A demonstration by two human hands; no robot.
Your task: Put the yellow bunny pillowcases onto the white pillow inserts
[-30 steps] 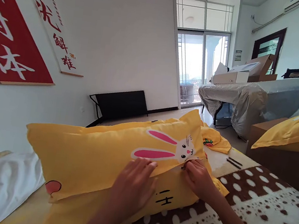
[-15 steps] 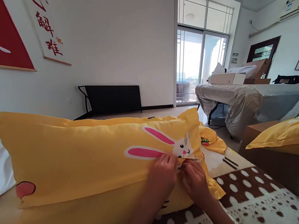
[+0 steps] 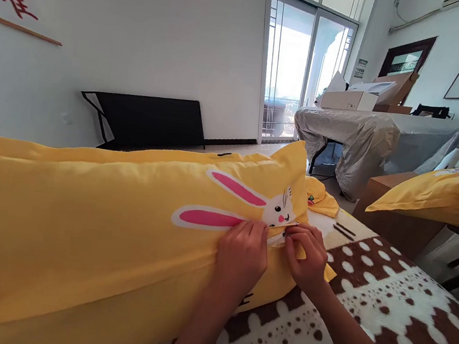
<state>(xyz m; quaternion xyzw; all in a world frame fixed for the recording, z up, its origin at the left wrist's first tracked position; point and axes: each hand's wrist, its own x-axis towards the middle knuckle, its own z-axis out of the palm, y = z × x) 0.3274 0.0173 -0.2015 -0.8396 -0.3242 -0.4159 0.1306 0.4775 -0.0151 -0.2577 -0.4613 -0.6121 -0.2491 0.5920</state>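
A long yellow pillow in a pillowcase [image 3: 91, 221], printed with a white rabbit with pink ears, stands on its edge in front of me. My left hand [image 3: 243, 248] is closed on the pillowcase fabric just below the rabbit's face. Close beside it, my right hand [image 3: 307, 254] pinches the same edge between thumb and fingers. A small gap in the cloth shows between the two hands, with a whitish strip inside. Whether a zipper runs along this edge is too small to tell.
Beneath lies a brown and white patterned blanket [image 3: 364, 302]. More yellow cloth [image 3: 323, 198] rests behind the pillow's right end. Another yellow pillow [image 3: 442, 191] is at the right, near a brown box [image 3: 382, 200]. A plastic-covered table [image 3: 368, 145] and a black folded frame [image 3: 151, 122] stand farther back.
The view has shifted, so the pillow now reaches past the left edge. My right hand has moved slightly away from the left, and the gap in the fabric between them looks wider.
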